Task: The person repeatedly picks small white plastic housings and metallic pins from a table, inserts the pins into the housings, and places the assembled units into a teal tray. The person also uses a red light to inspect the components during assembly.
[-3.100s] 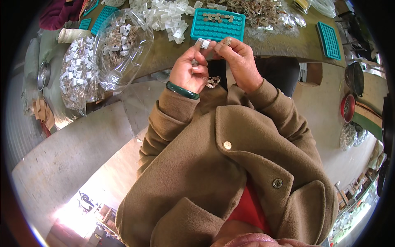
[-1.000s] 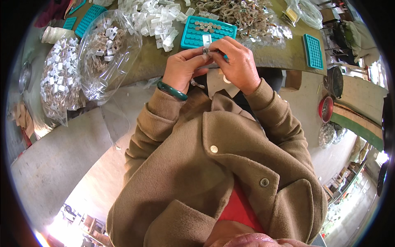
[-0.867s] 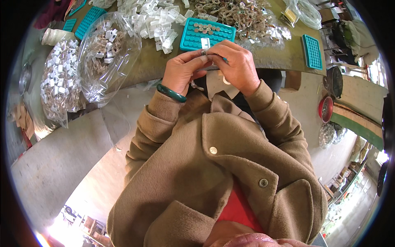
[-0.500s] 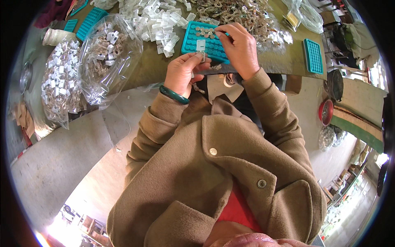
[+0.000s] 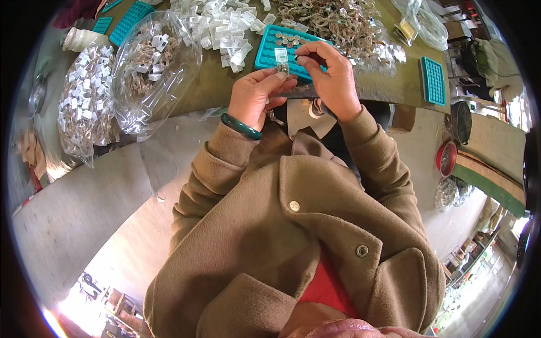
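Observation:
My left hand (image 5: 253,94) grips a small clear plastic box (image 5: 281,55) between thumb and fingers, its lid standing up. Close by on the right, my right hand (image 5: 336,81) pinches something small and dark at the fingertips, too small to name. Under both hands, on the table, lies a turquoise tray (image 5: 265,52) with rows of round hollows. Several small round metallic discs (image 5: 289,40) rest on its far part. A dark green bangle (image 5: 240,126) circles my left wrist.
White plastic boxes (image 5: 222,25) lie heaped beyond the tray, beside a pile of tangled brownish strands (image 5: 338,22). Clear bags (image 5: 84,107) of boxes and strands stand at left. Another turquoise tray (image 5: 433,80) lies near the table's right end; a red bowl (image 5: 446,159) is below.
My right hand has come back from the discs on the tray toward the clear box, fingertips pinched. My left hand still holds the box. The whole view has shifted slightly.

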### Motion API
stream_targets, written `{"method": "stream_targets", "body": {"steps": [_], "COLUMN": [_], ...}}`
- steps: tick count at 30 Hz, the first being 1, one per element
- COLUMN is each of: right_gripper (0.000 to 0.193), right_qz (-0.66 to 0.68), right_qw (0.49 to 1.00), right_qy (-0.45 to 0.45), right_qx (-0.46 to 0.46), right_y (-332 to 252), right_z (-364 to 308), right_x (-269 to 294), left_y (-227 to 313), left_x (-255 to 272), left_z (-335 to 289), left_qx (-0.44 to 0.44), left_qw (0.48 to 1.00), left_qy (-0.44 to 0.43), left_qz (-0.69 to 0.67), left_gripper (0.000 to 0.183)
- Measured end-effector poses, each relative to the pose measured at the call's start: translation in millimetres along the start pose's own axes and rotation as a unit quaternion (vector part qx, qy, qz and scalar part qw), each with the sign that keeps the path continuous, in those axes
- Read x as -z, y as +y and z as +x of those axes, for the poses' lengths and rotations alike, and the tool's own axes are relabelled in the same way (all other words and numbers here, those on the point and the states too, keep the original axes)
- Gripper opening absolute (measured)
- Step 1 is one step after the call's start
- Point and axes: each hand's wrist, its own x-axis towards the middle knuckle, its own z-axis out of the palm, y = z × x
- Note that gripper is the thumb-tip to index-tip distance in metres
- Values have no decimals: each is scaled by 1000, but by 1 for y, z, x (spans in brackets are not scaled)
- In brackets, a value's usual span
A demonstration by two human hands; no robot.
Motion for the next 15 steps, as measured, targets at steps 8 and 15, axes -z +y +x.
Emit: {"method": "stream_targets", "body": {"steps": [8,15], "right_gripper": [16,13], "right_qz": [-80,-147], "right_qw": [989,968], "right_qy": [39,4], "right_qx": [117,202], "right_y": [-15,-16], "right_z": [-23,-27], "right_x": [-5,-1], "left_y": [-6,-19], "left_x": [-4,-5], "left_z": [-9,-12], "left_qx": [-19,-81], "left_qw": [999,997], "left_qy": [-37,-10], "left_qz": [18,4], "left_gripper": [22,27]}}
